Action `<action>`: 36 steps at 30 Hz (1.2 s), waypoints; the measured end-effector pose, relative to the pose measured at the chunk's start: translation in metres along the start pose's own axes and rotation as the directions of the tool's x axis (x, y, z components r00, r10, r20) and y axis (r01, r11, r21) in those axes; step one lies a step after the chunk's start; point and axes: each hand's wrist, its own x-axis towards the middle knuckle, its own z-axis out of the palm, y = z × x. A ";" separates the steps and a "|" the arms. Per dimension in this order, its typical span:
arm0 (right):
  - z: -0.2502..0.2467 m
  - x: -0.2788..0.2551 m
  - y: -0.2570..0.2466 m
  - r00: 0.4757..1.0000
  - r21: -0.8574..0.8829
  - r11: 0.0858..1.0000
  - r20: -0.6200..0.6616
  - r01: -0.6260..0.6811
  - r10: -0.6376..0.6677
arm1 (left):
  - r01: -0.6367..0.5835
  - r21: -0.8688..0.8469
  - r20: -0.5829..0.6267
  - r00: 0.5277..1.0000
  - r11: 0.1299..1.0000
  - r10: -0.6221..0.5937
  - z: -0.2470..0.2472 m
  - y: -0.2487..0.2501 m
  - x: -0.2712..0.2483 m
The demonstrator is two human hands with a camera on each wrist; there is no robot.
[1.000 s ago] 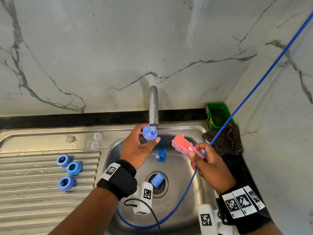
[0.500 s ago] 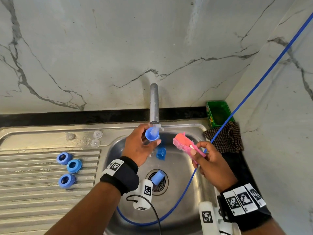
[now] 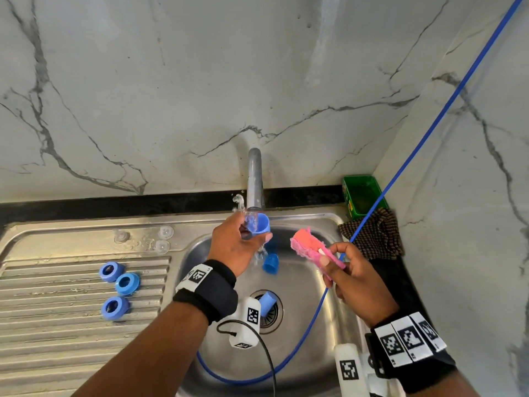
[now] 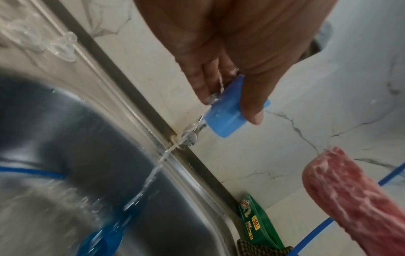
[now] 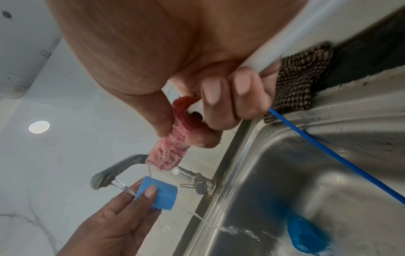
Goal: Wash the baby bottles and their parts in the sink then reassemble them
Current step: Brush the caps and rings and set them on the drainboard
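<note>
The left hand [image 3: 236,247] pinches a small blue cap [image 3: 259,223] by its sides under the tap [image 3: 254,179]; wet, light, probably slippery. The right hand [image 3: 347,272] grips a pink scrubber [image 3: 310,247].

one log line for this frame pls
left hand: rinsing blue cap under tap | right hand: holding pink brush | sink: two caps left

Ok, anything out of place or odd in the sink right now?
One thing: a blue cap lies on the drain strainer while the tap runs, and may slow draining. A blue cable also loops through the basin. Otherwise the left hand rinses a cap normally.
</note>
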 end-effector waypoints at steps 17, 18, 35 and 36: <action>-0.034 -0.035 0.003 0.999 0.089 0.996 0.043 0.030 -0.034 | 0.533 -0.843 0.468 0.793 0.072 -0.390 0.002 0.020 -0.057; -0.037 -0.037 0.003 0.998 0.089 0.996 0.056 0.032 -0.037 | 0.570 -0.804 0.476 0.786 0.167 -0.395 0.002 0.020 -0.060; 0.022 -0.047 -0.011 0.977 0.003 0.997 0.197 0.083 -0.082 | 0.205 0.087 -0.055 0.978 0.975 -0.201 -0.079 -0.031 -0.098; 0.034 -0.048 -0.013 0.977 -0.008 0.997 0.197 0.083 -0.080 | 0.205 0.075 -0.062 0.978 0.976 -0.200 -0.096 -0.039 -0.095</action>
